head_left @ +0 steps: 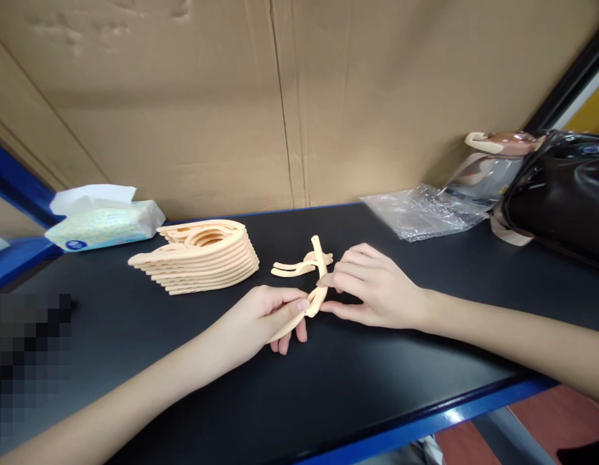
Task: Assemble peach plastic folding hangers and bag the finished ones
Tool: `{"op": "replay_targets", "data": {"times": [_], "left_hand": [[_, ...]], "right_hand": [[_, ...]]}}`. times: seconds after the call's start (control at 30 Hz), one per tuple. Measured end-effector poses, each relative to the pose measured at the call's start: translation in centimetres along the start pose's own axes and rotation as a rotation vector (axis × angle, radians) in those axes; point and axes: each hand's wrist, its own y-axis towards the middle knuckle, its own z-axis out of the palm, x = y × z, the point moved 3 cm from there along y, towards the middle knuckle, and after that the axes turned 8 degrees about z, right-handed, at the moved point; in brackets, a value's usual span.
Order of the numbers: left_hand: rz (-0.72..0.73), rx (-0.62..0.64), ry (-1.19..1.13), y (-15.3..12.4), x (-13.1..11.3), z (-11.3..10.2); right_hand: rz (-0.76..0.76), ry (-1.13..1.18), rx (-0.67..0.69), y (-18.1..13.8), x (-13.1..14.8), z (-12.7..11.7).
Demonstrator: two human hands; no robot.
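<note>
A cream plastic folding clothes hanger [318, 300] is held above the black table, one arm pointing away from me and the other running down to the left. My left hand [274, 316] is closed around the left arm, thumb on top and fingers beneath. Index finger and thumb of my right hand [369, 287] pinch the other arm close to the joint. Just behind the held hanger lie loose curved cream pieces [294, 268], partly hidden by it. To the left sits a neat stack of folded cream hangers [207, 258].
A tissue pack [110, 223] lies at the back left. Toward the back right are a crumpled clear plastic bag [415, 213], a water bottle [493, 169] and a dark shiny bag [561, 194]. Brown cardboard [221, 116] rises behind the table [377, 381], whose front edge is blue.
</note>
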Motion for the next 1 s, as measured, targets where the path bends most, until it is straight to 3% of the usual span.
{"op": "replay_targets", "data": {"times": [0.17, 0.3, 0.43, 0.57, 0.73, 1.0], "left_hand": [[0.059, -0.025, 0.23, -0.4, -0.1, 0.2], [0.255, -0.062, 0.579, -0.8, -0.6, 0.4], [0.379, -0.045, 0.779, -1.0, -0.5, 0.4], [0.413, -0.021, 0.868, -1.1, -0.1, 0.2], [0.443, -0.1, 0.94, -1.0, -0.1, -0.2], [0.442, -0.139, 0.974, -0.6, 0.3, -0.4]], "right_hand": [[0.029, 0.03, 0.098, 0.0, 0.1, 0.0], [0.179, 0.012, 0.193, 0.1, -0.5, 0.0], [0.333, -0.005, 0.221, 0.0, -1.5, 0.1], [0.367, -0.044, 0.22, -0.1, -1.9, 0.2], [0.36, -0.072, 0.218, -0.2, -2.2, 0.2], [0.335, -0.193, 0.357, -0.3, -2.2, 0.3]]}}
